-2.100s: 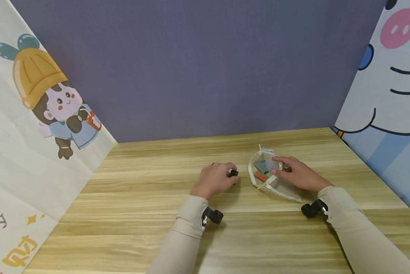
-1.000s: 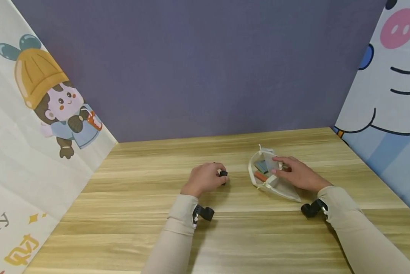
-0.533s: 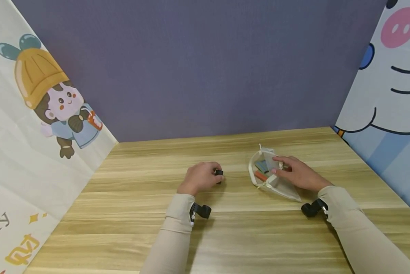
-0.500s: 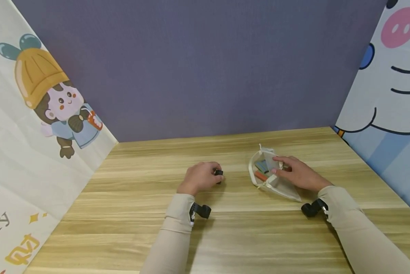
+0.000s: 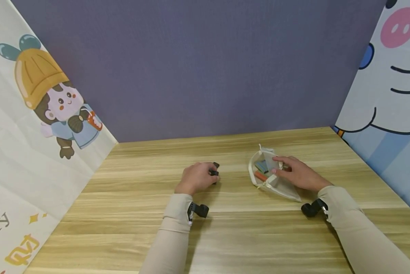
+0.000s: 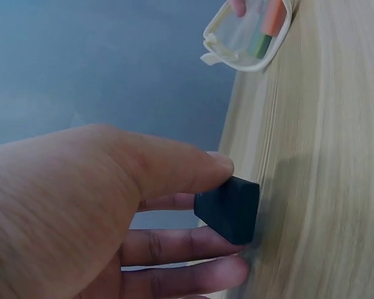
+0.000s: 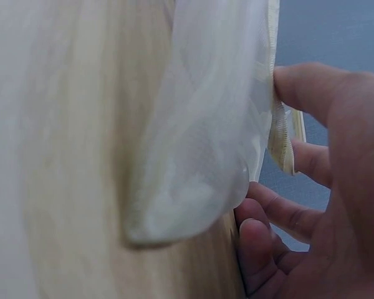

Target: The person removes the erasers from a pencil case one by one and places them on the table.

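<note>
My left hand (image 5: 197,177) is close over the table left of the pouch, pinching a small black angular object (image 6: 229,208). In the left wrist view the thumb lies on one side of it and fingers are behind; its flat faces show, but I cannot tell its kind. In the head view another black end (image 5: 216,164) shows past the fingers. My right hand (image 5: 298,174) pinches the edge of a whitish see-through zip pouch (image 7: 193,143) between thumb and fingers. The pouch mouth gapes towards the left hand. Inside lie an orange stick-like piece (image 5: 261,176) and bluish-green pieces (image 5: 261,166).
The wood-grain table (image 5: 140,213) runs back to a grey-purple panel (image 5: 205,68). Printed cartoon sheets stand along the left (image 5: 16,160) and right (image 5: 393,99) sides. A black wrist camera (image 5: 201,210) sits on the left wrist, another camera (image 5: 309,210) on the right.
My left hand has moved left, away from the pouch, with the black object in its fingers, slowing lately. More of the black object's far end shows now. The right hand and pouch stay put.
</note>
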A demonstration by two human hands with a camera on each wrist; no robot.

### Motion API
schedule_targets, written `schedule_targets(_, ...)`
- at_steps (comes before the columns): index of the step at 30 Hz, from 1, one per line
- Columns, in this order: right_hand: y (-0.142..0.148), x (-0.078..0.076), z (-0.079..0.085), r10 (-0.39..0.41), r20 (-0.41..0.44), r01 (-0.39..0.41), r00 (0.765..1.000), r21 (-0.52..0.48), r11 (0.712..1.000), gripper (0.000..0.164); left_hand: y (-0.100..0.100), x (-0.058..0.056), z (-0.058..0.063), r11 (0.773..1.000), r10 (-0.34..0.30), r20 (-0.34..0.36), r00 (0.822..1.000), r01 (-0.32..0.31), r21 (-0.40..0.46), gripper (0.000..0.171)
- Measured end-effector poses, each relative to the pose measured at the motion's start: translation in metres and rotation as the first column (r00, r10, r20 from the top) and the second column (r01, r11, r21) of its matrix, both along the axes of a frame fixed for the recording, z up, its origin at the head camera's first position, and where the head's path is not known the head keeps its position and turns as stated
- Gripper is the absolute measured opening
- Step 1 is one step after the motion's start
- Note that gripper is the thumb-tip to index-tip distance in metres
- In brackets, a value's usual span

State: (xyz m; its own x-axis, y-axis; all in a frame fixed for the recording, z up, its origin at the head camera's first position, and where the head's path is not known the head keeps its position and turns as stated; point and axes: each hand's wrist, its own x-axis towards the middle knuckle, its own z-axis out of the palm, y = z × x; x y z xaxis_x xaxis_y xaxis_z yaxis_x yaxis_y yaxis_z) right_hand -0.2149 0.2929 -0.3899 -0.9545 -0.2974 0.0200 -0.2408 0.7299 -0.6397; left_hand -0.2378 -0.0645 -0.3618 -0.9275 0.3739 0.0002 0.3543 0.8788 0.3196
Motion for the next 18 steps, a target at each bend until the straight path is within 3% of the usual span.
schedule_targets(9, 0.0002, 0.0003, -0.0004, -0.001, -0.002, 0.001, 1.0, 0.002, 1.0, 0.068, -0.0026, -0.0008, 0.0001, 1.0, 0.025, 0.005, 1.0, -0.025, -0.011, 0.024)
schedule_targets(18, 0.0013, -0.0008, -0.0018, -0.006, -0.004, 0.006, 1.0, 0.003, 1.0, 0.069, -0.0014, -0.0012, 0.0, 0.998, 0.06, -0.001, 0.998, -0.06, -0.026, 0.026)
